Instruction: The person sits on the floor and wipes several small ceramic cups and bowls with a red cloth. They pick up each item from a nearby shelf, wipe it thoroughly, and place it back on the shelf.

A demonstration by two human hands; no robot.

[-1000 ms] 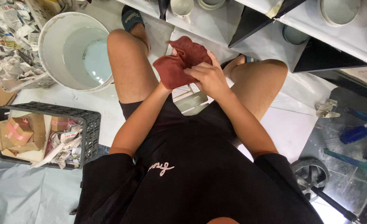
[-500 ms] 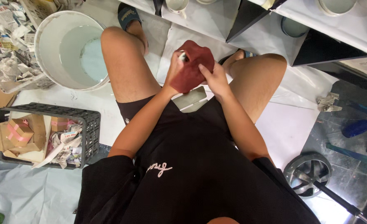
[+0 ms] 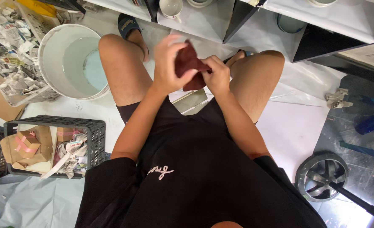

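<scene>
I sit with bare knees apart and hold a dark red cloth bunched between both hands above my lap. My left hand wraps the cloth's left side, blurred from motion. My right hand pinches its right edge. Whatever the cloth may cover is hidden. A pale flat stool edge shows just below the hands, between my thighs.
A white bucket with pale water stands left of my knee. A black crate holding small boxes and crumpled paper sits at lower left. White shelves with cups run ahead. A wheel lies at lower right.
The cloth has been bunched tighter between the hands; my left hand has lifted and moved over its left side, while the right hand has shifted to its right edge.
</scene>
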